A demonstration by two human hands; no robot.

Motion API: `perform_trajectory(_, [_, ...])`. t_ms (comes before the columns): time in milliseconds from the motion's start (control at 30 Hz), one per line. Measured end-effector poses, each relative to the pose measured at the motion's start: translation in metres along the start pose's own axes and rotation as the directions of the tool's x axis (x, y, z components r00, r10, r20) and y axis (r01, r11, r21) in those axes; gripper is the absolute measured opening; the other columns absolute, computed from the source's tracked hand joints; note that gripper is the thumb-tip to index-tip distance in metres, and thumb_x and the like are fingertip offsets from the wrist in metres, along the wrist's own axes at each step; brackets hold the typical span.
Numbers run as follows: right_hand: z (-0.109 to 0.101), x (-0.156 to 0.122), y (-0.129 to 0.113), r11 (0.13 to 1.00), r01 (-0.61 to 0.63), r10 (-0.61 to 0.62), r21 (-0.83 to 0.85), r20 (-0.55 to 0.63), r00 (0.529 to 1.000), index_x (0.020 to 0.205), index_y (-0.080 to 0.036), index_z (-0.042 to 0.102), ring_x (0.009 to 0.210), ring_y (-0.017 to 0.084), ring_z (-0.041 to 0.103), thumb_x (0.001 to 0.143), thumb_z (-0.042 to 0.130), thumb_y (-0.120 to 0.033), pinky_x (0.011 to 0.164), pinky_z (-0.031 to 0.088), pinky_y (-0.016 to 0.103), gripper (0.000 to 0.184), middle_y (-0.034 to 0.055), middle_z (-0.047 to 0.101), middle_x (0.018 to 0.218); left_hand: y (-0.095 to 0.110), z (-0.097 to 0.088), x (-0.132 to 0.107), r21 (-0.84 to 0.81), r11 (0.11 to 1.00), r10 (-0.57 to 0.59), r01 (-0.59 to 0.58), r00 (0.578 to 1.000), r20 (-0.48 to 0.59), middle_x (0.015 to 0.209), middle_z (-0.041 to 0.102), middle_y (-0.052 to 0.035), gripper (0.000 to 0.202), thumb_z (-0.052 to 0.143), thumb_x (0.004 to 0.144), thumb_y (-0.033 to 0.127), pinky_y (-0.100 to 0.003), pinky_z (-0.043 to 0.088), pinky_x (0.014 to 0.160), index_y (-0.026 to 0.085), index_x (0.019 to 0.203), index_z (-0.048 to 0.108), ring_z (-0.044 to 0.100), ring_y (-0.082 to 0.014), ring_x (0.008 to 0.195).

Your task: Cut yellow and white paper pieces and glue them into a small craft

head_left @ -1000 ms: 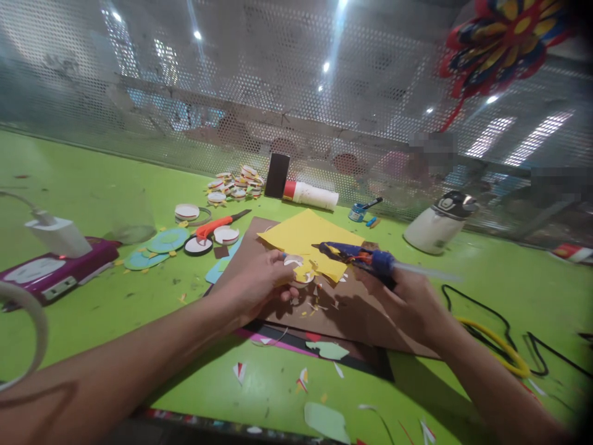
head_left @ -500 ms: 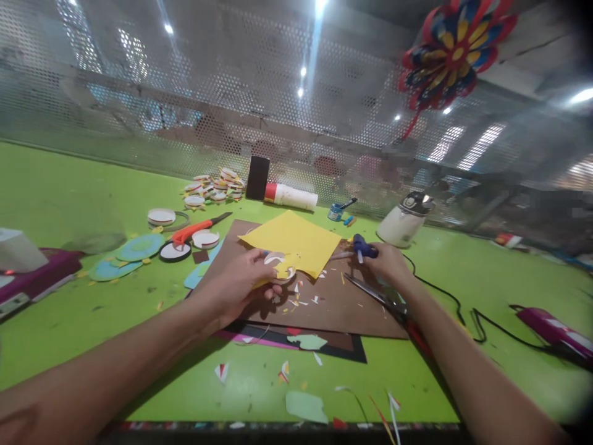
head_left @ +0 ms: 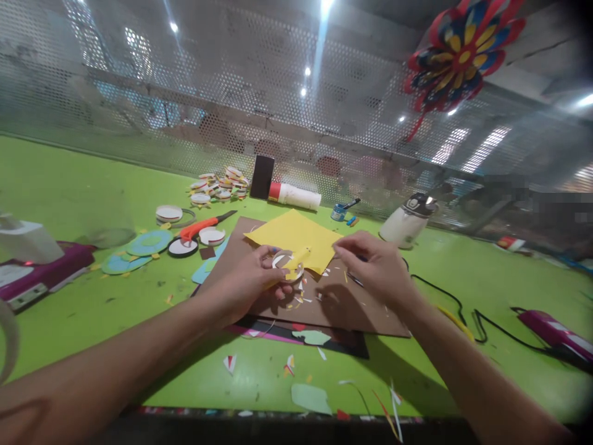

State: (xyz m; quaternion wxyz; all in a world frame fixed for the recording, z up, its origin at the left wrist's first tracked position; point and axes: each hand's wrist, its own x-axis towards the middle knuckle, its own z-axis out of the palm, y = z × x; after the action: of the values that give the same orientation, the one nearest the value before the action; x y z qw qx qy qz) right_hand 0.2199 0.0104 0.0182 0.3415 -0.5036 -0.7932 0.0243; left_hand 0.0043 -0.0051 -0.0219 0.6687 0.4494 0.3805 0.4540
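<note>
My left hand [head_left: 252,278] grips a small white paper ring [head_left: 282,261] with yellow paper pieces on it, over the brown board [head_left: 296,312]. My right hand [head_left: 377,266] hovers to the right of the ring, thumb and fingertips pinched together. Whatever is between those fingertips is too small to make out. Behind both hands a yellow paper sheet [head_left: 291,232] lies on the board, with paper scraps scattered in front of it. Only a bit of the scissors [head_left: 354,280] shows under my right hand, and the dark blue glue gun is hidden there.
An orange-handled cutter [head_left: 199,228] lies at left among round paper pieces [head_left: 149,243]. Finished-looking rings [head_left: 222,184] are heaped behind. A phone [head_left: 262,177], a white bottle [head_left: 296,196], a paint jar [head_left: 338,212] and a white jug [head_left: 407,221] stand farther back. A black cable [head_left: 438,283] runs right.
My right hand has left the dark blue glue gun and moved left toward the ring, its fingers now pinched. My left hand still holds the ring, and the view has shifted slightly.
</note>
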Motion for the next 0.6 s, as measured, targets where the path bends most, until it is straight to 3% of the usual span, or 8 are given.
perform_trajectory(67, [0.004,-0.005,-0.026,0.991,0.126,-0.129,0.054,0.053,0.990,0.080,-0.016,0.068,0.074,0.016,0.059,0.085,0.057,-0.019,0.069,0.046,0.029,0.013,0.0044,0.065,0.078,-0.003,-0.002,0.001,0.009,1.000,0.010,-0.010,1.000,0.013,0.068,0.064,-0.0044,0.041,0.068,0.073,0.012,-0.021,0.044,0.050,0.013,0.108,0.048,0.058,-0.0104,0.052])
perform_trajectory(133, [0.009,-0.005,-0.040,0.983,0.180,-0.182,0.031,0.099,0.978,0.081,-0.016,0.069,0.074,0.017,0.057,0.084,0.059,-0.018,0.068,0.043,0.030,0.011,0.0046,0.062,0.075,-0.005,-0.003,0.002,0.018,1.000,0.017,-0.017,1.000,0.014,0.068,0.063,-0.0032,0.040,0.068,0.073,0.013,-0.021,0.045,0.050,0.014,0.108,0.048,0.059,-0.0109,0.053])
perform_trajectory(367, [0.025,0.007,-0.042,0.970,0.136,-0.071,-0.204,0.299,0.952,0.085,-0.015,0.069,0.076,0.020,0.051,0.082,0.063,-0.022,0.067,0.037,0.031,0.009,0.0050,0.055,0.077,0.001,0.007,-0.003,0.036,0.999,-0.034,0.035,0.999,-0.011,0.066,0.060,0.0024,0.038,0.071,0.071,0.017,-0.019,0.042,0.045,0.019,0.099,0.046,0.054,-0.0079,0.046])
perform_trajectory(500, [0.028,0.008,-0.044,0.980,0.108,-0.055,-0.168,0.292,0.955,0.076,-0.016,0.065,0.073,0.018,0.050,0.079,0.065,-0.016,0.065,0.036,0.029,0.002,0.0027,0.053,0.075,0.003,0.011,-0.006,0.057,0.997,-0.055,0.056,0.998,-0.015,0.063,0.058,0.0034,0.041,0.075,0.069,0.021,-0.019,0.042,0.044,0.019,0.096,0.045,0.053,-0.0078,0.045])
perform_trajectory(600, [0.029,0.008,-0.044,0.991,0.078,-0.045,-0.106,0.289,0.956,0.073,-0.017,0.063,0.072,0.016,0.050,0.077,0.065,-0.011,0.065,0.037,0.027,0.007,0.0015,0.053,0.074,-0.002,0.008,-0.002,0.040,0.999,0.000,-0.001,1.000,0.029,0.065,0.059,0.0021,0.041,0.075,0.069,0.023,-0.024,0.047,0.050,0.019,0.096,0.045,0.057,-0.0109,0.050])
